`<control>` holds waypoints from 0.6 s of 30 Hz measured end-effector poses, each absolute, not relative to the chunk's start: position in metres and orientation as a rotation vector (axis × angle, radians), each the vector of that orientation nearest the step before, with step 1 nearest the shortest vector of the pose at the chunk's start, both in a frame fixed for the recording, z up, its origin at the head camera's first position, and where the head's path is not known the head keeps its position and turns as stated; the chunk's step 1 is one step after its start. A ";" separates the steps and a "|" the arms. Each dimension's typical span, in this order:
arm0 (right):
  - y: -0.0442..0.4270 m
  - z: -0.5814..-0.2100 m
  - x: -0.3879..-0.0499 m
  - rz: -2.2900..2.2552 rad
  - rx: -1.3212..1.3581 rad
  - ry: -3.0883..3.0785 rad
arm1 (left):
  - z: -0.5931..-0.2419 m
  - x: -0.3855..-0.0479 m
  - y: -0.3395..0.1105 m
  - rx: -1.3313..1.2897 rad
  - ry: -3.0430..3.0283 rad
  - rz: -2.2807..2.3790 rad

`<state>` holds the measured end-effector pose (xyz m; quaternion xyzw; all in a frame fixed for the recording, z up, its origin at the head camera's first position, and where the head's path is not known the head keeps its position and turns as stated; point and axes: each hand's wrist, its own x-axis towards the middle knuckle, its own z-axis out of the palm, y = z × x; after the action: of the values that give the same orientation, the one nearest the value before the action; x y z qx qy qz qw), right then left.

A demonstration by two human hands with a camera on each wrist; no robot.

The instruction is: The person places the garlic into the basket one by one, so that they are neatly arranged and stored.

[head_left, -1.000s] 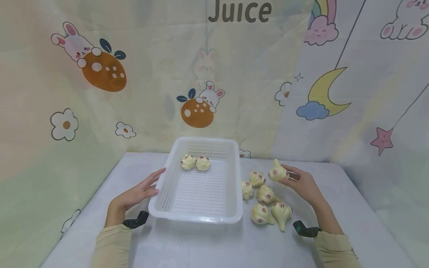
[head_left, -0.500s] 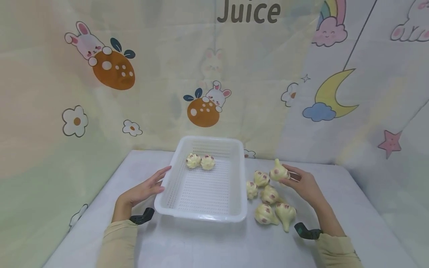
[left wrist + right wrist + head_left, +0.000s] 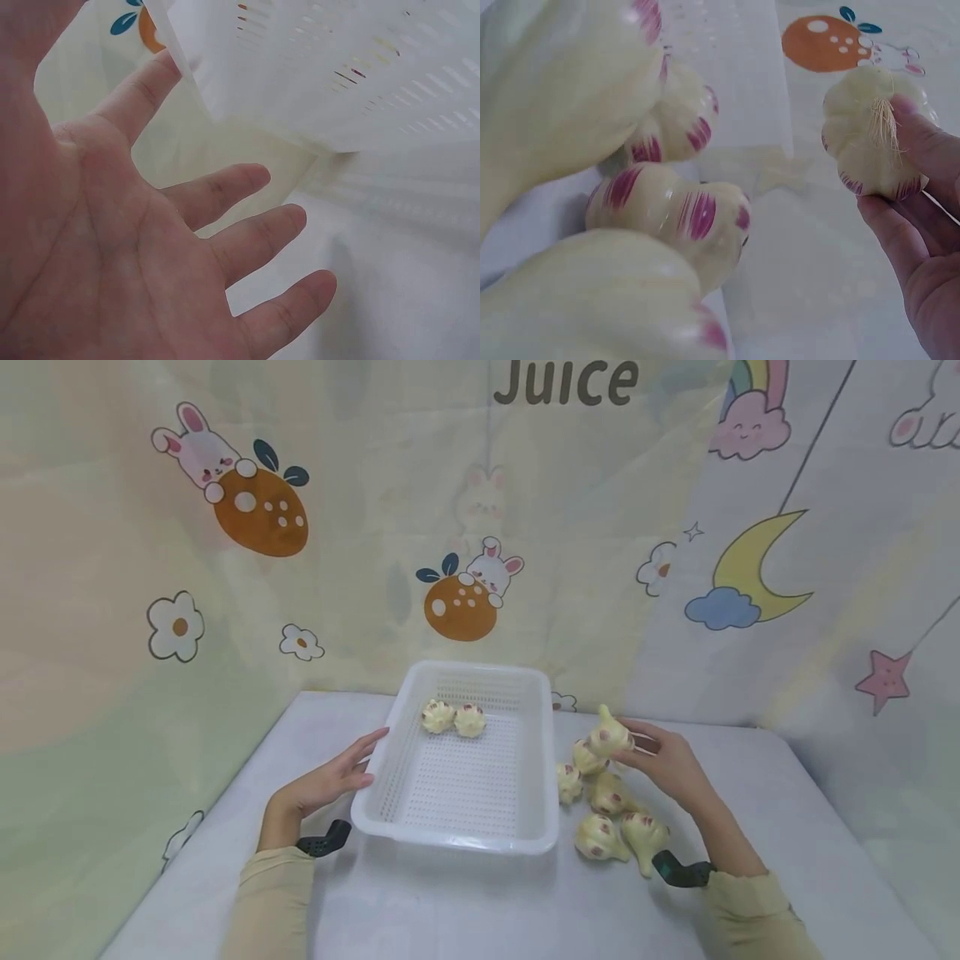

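Note:
A white perforated basket point(image 3: 360, 810) stands on the table with two garlic bulbs point(image 3: 470, 721) near its back left. My left hand point(image 3: 322, 783) touches the basket's left rim, fingers spread; in the left wrist view that hand point(image 3: 135, 225) has a fingertip against the basket wall point(image 3: 262, 67). My right hand point(image 3: 670, 766) pinches a garlic bulb point(image 3: 609, 737) with its stem up, above the others right of the basket. In the right wrist view, thumb and fingers of the hand point(image 3: 930, 255) hold that bulb point(image 3: 870, 135) by its sides, roots showing.
Several more garlic bulbs point(image 3: 598, 837) lie grouped on the table point(image 3: 450, 910), close to the basket's right side. Behind the table hangs a printed cloth point(image 3: 360, 527). A black device point(image 3: 682, 870) is at the right wrist, another point(image 3: 326, 839) at the left.
My right hand has moved left with its bulb, toward the basket and over the rearmost loose bulb. The left hand stays at the rim. The head view has shifted slightly.

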<state>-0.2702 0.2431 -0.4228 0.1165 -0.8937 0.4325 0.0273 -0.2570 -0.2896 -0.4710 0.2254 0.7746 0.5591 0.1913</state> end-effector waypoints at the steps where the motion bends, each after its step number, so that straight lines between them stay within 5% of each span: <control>1: 0.241 -0.421 -0.270 1.341 0.378 -2.753 | -0.471 -0.257 -0.289 0.631 2.173 1.571; 18: 0.192 -0.402 -0.282 1.502 0.491 -2.750 | -0.469 -0.257 -0.288 0.605 2.142 1.601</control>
<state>-0.2821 0.1925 -0.4023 0.1548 -0.8670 0.4734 -0.0150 -0.2566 -0.2884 -0.4693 0.2164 0.7658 0.5722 0.1984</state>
